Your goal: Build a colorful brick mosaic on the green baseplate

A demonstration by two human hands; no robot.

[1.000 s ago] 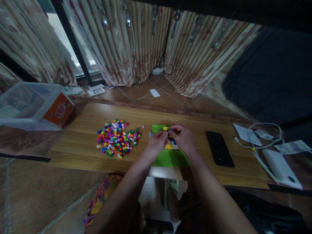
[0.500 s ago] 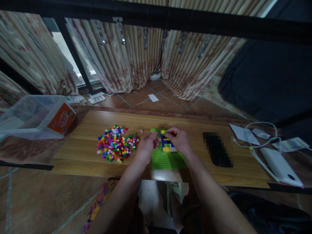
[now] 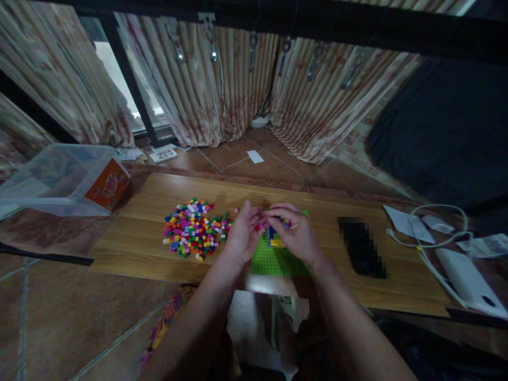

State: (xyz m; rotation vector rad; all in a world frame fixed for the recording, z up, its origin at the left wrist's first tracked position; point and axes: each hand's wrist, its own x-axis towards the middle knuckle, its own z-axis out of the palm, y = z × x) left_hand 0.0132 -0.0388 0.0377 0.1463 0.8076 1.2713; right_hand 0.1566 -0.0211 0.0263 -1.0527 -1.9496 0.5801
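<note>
Palm turned up, my left hand (image 3: pixel 243 233) is above the left edge of the green baseplate (image 3: pixel 278 263), fingers stretched out, with small red building bricks (image 3: pixel 259 227) lying in it. My right hand (image 3: pixel 296 230) reaches over from the right, its thumb and fingertips brought together at the left fingers. Whether a brick is between those fingertips is too small to tell. Under the right hand, a blue-edged build of yellow, blue and white bricks (image 3: pixel 274 239) sits on the baseplate, partly covered. A heap of loose, mixed-colour bricks (image 3: pixel 194 230) lies left of the left hand.
A single pink brick (image 3: pixel 236 210) lies apart from the heap. On the wooden table (image 3: pixel 130 254), a blurred black object (image 3: pixel 361 248) is to the right, near a white cable (image 3: pixel 420 206) and a white device (image 3: pixel 468 278). A clear plastic bin (image 3: pixel 67 174) stands at far left.
My left hand has turned palm up, showing red bricks in it. My right hand has come off the brick build and moved to the left hand's fingers. The view has shifted slightly.
</note>
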